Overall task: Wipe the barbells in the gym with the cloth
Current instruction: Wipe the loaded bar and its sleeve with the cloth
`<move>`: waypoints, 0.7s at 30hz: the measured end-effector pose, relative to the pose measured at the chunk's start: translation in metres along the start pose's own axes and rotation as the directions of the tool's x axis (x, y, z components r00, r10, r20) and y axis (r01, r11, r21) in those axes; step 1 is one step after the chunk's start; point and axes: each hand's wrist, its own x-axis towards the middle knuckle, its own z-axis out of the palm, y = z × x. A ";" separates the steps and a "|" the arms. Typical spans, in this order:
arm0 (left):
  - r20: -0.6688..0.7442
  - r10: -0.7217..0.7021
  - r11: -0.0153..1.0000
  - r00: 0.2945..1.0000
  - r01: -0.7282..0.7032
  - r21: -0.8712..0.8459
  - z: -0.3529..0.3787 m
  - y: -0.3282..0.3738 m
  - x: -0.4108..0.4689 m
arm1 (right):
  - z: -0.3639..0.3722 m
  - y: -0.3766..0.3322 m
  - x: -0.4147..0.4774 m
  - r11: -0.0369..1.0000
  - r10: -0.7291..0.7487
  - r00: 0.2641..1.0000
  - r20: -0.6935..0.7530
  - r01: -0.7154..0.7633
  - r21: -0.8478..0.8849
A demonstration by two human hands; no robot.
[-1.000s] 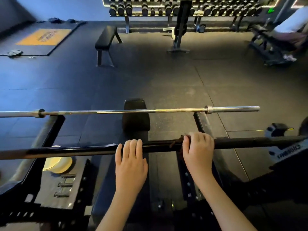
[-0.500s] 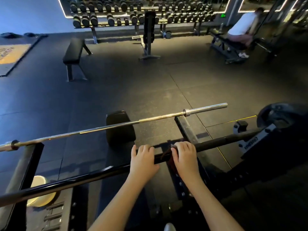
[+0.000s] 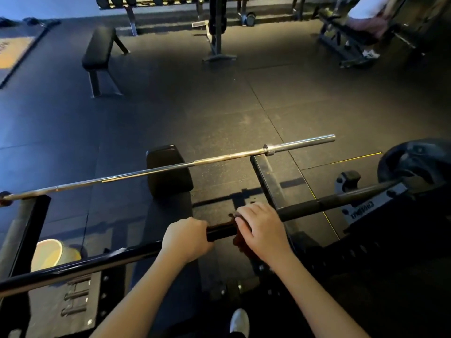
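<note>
Head view, bench-press station. A pale bucket [image 3: 55,252] is standing on the floor just beyond the black bar [image 3: 317,206], toward its left end. Its inner wall is showing yellowish, and whether it is holding anything cannot be told.

The left hand [image 3: 186,240] is gripping the black bar near its middle, fingers curled round it. Just to its right, the right hand [image 3: 262,230] is holding the cloth [image 3: 240,243] against the bar, fingers bent over the top. The cloth, dark reddish-brown, is lying wrapped over the bar under that hand, with a fold hanging below the bar.

The black bar is running tilted, its right end rising toward a dark plate [image 3: 419,162]. Beyond it, the silver bar [image 3: 170,168] is resting roughly parallel, crossing above the bench pad [image 3: 168,170]. Well beyond both bars a flat bench [image 3: 98,47] is standing on the floor, and a seated person [image 3: 366,11] is showing at the far right. A white shoe [image 3: 240,322] is showing below the black bar, at the bottom edge.

Against the frame half a second earlier, the left hand's fingers, then lying straight over the black bar, are now curling round it. The right hand is staying on the cloth at the same part of the bar. The view is now tipping lower, cutting off most of the dumbbell rack [image 3: 170,1] at the top and showing more of the shoe.
</note>
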 end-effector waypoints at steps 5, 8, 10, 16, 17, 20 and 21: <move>-0.157 0.015 0.991 0.987 0.006 0.131 0.009 0.000 -0.004 | -0.014 0.038 -0.008 0.936 0.338 0.920 -0.198 -0.350 -0.031; -0.319 0.116 0.981 0.941 -0.058 0.184 0.022 0.000 -0.006 | 0.008 -0.005 -0.005 0.940 0.339 0.914 -0.223 -0.340 0.035; -0.405 0.110 0.983 0.908 -0.039 0.180 0.030 -0.002 -0.007 | 0.014 -0.021 -0.009 0.986 0.164 0.973 -0.164 -0.164 0.015; -0.323 0.089 0.995 0.942 -0.068 0.075 0.026 0.004 -0.007 | -0.023 0.036 -0.009 0.966 0.240 0.964 -0.115 -0.249 -0.065; -0.243 0.064 0.997 0.968 -0.052 0.056 0.021 0.002 -0.003 | -0.023 0.037 -0.008 0.936 0.335 0.928 -0.165 -0.348 -0.055; 0.138 0.069 0.977 0.988 -0.039 -0.208 0.000 0.006 0.017 | -0.006 0.008 -0.005 0.912 0.402 0.899 -0.173 -0.410 -0.012; 0.217 0.082 0.968 0.973 -0.027 -0.249 -0.007 0.012 0.026 | -0.002 0.001 -0.008 0.940 0.335 0.933 -0.133 -0.340 -0.016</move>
